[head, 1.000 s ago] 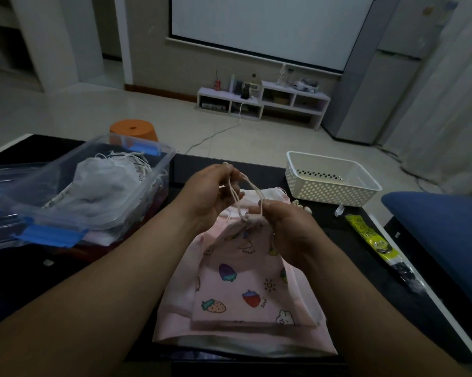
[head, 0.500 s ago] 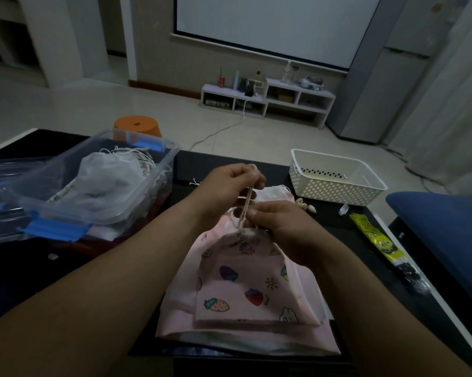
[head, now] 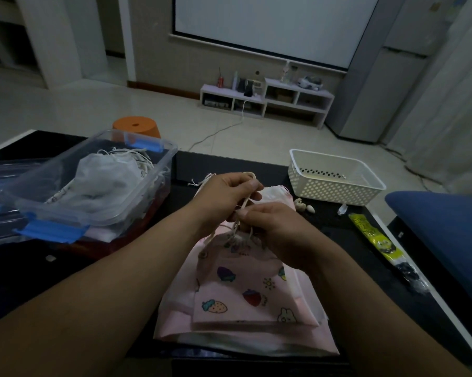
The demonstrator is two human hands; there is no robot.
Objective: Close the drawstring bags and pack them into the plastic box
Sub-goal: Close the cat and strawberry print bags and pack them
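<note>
the left hand (head: 229, 194) is pinching the cream cord (head: 245, 204) above the pink fruit-print cloth bag (head: 245, 289). fingers (head: 249, 213) of the right hand (head: 279, 231) are pinching it too.

The left hand (head: 226, 195) and right hand (head: 274, 228) each pinch the cream drawstring (head: 244, 204) above the gathered mouth of a pink fruit-print bag (head: 245, 284) lying on a stack of pink bags (head: 229, 340). A clear plastic box (head: 166, 170) holding white bags (head: 104, 175) sits left, a white perforated basket (head: 335, 193) right.
</note>
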